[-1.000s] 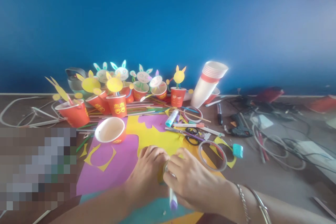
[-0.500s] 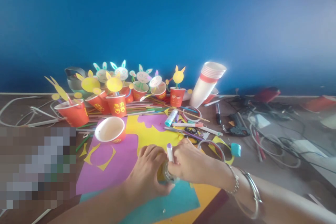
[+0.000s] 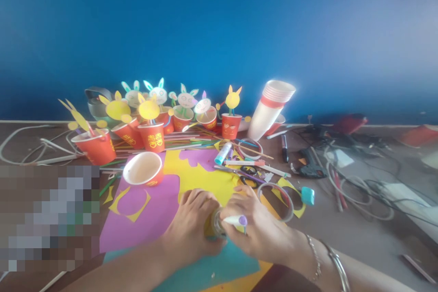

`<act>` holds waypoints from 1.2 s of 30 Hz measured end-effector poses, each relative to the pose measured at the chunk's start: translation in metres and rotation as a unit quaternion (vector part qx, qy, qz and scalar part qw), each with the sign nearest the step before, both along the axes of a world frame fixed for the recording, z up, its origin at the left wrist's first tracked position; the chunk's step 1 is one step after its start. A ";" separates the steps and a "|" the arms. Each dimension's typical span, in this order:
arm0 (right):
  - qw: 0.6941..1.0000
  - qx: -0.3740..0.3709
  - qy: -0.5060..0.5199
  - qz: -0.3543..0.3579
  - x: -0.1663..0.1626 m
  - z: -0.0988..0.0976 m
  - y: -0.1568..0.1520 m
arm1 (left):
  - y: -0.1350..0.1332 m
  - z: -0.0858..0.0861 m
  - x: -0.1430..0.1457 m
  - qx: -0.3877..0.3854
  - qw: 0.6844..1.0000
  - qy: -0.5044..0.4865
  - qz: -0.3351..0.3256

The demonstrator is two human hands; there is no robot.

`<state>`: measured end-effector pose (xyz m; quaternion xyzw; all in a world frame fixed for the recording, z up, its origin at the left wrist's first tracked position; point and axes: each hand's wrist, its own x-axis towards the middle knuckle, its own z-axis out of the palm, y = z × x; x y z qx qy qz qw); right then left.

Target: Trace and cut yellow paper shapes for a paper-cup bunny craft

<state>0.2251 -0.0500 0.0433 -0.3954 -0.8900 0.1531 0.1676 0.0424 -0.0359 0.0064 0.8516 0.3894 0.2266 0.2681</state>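
Observation:
My right hand (image 3: 251, 219) is closed around a white marker (image 3: 233, 221) with a purple end, which leans to the right. Its tip is hidden near a small round thing (image 3: 218, 224) with a clear, shiny rim. My left hand (image 3: 196, 216) curls over that round thing from the left, fingers bent and thumb below it. Under both hands lie yellow paper (image 3: 195, 180) and teal paper (image 3: 219, 269). Left of them is purple paper (image 3: 160, 205), with an open red paper cup (image 3: 143, 169) and a yellow offcut with a round hole (image 3: 145, 200).
Along the blue wall stand several red cups (image 3: 155, 137) with paper rabbits. A tall stack of paper cups (image 3: 270, 109) leans beside them. Scissors (image 3: 232, 170), tape rolls (image 3: 289, 196) and a glue gun (image 3: 310, 164) lie right of the paper. Cables (image 3: 362, 187) spread further right.
My right hand has shifted right and slightly down around the round thing. The marker has tipped from nearly upright to leaning right. My left hand has stayed in place.

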 end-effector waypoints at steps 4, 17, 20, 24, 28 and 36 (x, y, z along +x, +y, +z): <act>1.000 0.020 -0.003 -0.007 -0.002 0.001 0.000 | 0.000 -0.001 0.000 0.007 1.000 -0.001 0.002; 0.811 -0.306 0.425 -0.261 0.019 -0.013 0.018 | 0.002 0.001 -0.002 -0.021 1.000 0.006 0.001; 0.855 -0.278 0.371 -0.234 0.016 -0.012 0.007 | 0.002 0.001 -0.002 -0.018 1.000 0.005 0.001; 0.943 -0.192 0.230 -0.144 0.013 -0.010 -0.004 | 0.003 0.001 -0.002 -0.016 1.000 0.009 -0.002; 0.985 -0.055 0.143 -0.079 0.011 -0.013 -0.009 | 0.003 0.002 -0.001 -0.020 1.000 0.012 -0.006; 0.990 -0.040 0.132 -0.042 0.012 -0.016 -0.009 | 0.003 0.004 -0.001 -0.027 0.999 0.023 -0.008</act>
